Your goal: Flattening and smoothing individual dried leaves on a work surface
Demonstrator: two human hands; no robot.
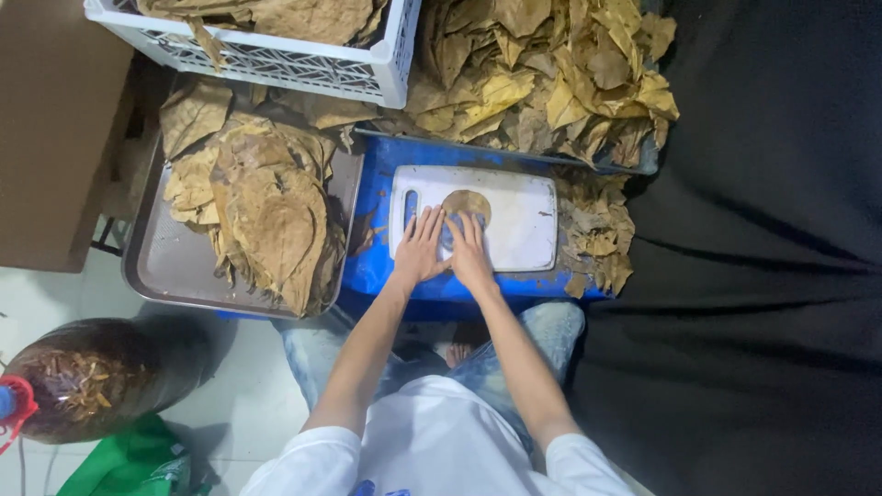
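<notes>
Pressing flat looks like the trick here: left hand [420,246] and right hand [469,250] lie open, fingers spread, pinning the brown leaf [467,204] and a bluish cloth [452,230] on the white cutting board [514,225], so I'd keep pressure even and smooth outward gently.

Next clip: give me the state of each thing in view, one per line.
Left hand: flat, fingers spread on the cutting board.
Right hand: flat, pressing the leaf.
Leaf on board: spread flat, partly under fingers.
White cutting board: lying flat on blue surface.
Metal tray: holds stacked dried leaves.
White crate: filled with leaves.
</notes>
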